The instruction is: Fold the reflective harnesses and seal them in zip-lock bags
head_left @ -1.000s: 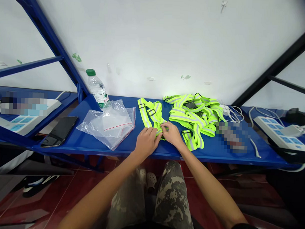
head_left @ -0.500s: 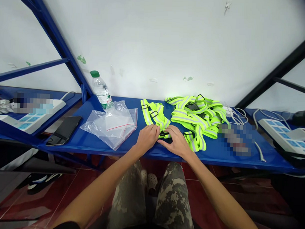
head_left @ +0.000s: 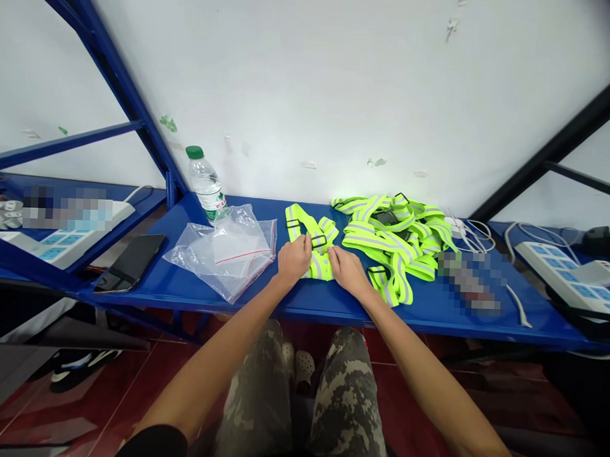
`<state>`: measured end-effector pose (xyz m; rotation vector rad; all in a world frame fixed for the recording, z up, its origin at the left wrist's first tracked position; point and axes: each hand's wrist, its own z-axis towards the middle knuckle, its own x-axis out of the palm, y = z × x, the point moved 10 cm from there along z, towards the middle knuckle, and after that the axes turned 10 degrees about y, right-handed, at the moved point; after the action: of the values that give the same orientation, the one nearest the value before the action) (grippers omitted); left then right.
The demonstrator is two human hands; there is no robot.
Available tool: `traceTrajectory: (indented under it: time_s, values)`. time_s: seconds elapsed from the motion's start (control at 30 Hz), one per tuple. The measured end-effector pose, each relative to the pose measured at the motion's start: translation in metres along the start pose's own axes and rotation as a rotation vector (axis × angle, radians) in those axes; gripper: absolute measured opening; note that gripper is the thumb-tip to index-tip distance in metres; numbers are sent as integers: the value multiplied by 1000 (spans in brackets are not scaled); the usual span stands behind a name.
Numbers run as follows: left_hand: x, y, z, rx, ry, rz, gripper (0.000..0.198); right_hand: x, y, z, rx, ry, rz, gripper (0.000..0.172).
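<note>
A neon yellow reflective strap (head_left: 321, 267) with grey stripes and black buckles lies partly folded on the blue shelf, between my hands. My left hand (head_left: 294, 258) is closed on its left edge, close to a black buckle. On the other side my right hand (head_left: 347, 268) pinches the strap's right edge, with the thumb towards the middle. The strap's far end loops up beyond my left hand. To the right lies a tangled pile of similar reflective straps (head_left: 399, 235), with more black buckles among them.
Left of my hands are clear plastic zip bags (head_left: 229, 252), a water bottle (head_left: 206, 185) with a green cap and a black phone (head_left: 130, 262). White cables (head_left: 477, 234) and a blurred-out item lie right of the pile. Power strips (head_left: 573, 278) flank the blue shelf (head_left: 262, 300).
My hands have drawn slightly apart. The strap's near part now shows as a flat folded band between them, and its buckle sits by my left fingers.
</note>
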<state>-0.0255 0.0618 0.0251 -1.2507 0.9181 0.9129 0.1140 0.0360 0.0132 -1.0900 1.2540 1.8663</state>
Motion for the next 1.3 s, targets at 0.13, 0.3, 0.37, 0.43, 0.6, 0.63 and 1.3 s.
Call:
traceTrajectory:
  time_s: [0.13, 0.3, 0.37, 0.43, 0.6, 0.63, 1.3]
  values:
    - [3, 4, 0, 5, -15, -23, 31, -8, 6, -4, -62, -126, -75, 44]
    - [0, 6, -1, 17, -54, -28, 25, -15, 28, -22, -240, -132, -65, 32]
    - [0, 7, -1, -3, -50, -13, 27, -13, 36, -32, -327, -68, -65, 33]
    - [0, 7, 0, -13, -52, -10, 28, -13, 41, -41, -389, -22, -69, 48]
    - [0, 9, 0, 84, -2, -151, 30, -11, 45, -48, -436, 21, -112, 39]
    - [0, 8, -2, 134, 18, -207, 32, -10, 46, -48, -441, 27, -124, 38]
    - [-4, -2, -8, 207, -11, -175, 43, -13, 32, 7, -183, -2, -58, 43]
